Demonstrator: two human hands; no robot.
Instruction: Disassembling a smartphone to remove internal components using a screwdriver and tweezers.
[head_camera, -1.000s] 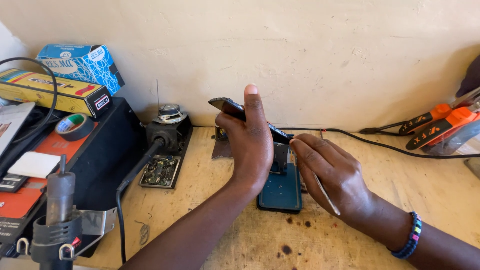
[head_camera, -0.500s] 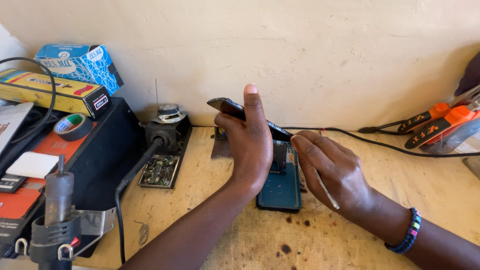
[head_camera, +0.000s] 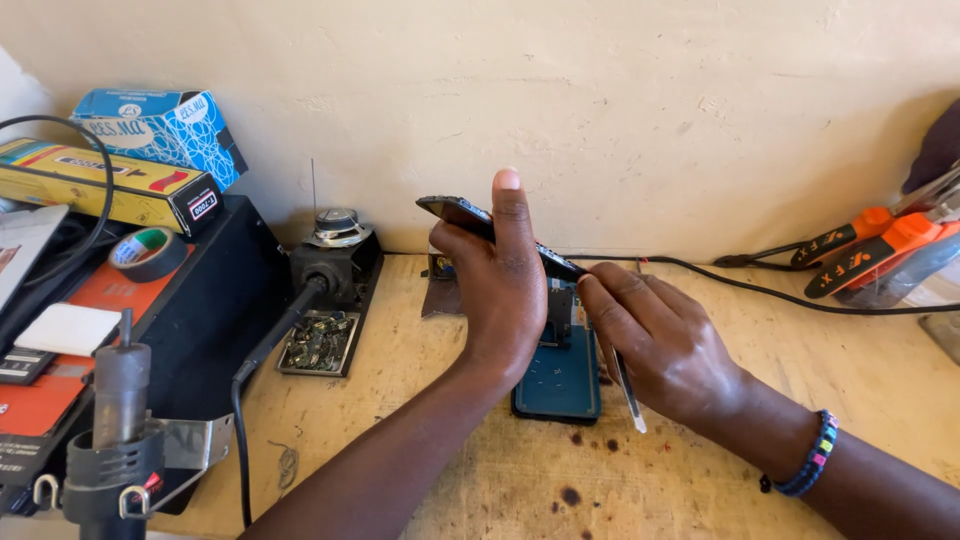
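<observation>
Head view of a wooden workbench (head_camera: 780, 400) set against a pale wall. A dark phone screen panel (head_camera: 455, 212) is held tilted above the bench by the left hand (head_camera: 500, 290): the fingers are wrapped around its near edge and the thumb is laid straight up across its back. The panel's long axis runs from upper left down to lower right, and its lower end is lost from sight between the two hands. Directly beneath it a blue phone body (head_camera: 560, 375) is seen lying flat on the bench, its long axis pointing away from the viewer toward the wall; the lifted panel thus crosses the body at a slant and appears to meet it near the far end, though the junction is hidden by the hands.

The right hand (head_camera: 665, 345) is closed around a thin metal tool (head_camera: 628, 392), probably tweezers, whose free end points down toward the viewer. This hand is placed just right of the phone body and touches or nearly touches the panel's lower end. Both hands are at the workpiece; the left carries the panel, the right is nearer the body's right edge.

At left a soldering iron stand (head_camera: 335, 250), a roll of tape (head_camera: 148, 252) and stacked boxes (head_camera: 150, 130) are shown; at right, orange-handled tools (head_camera: 880, 240).
</observation>
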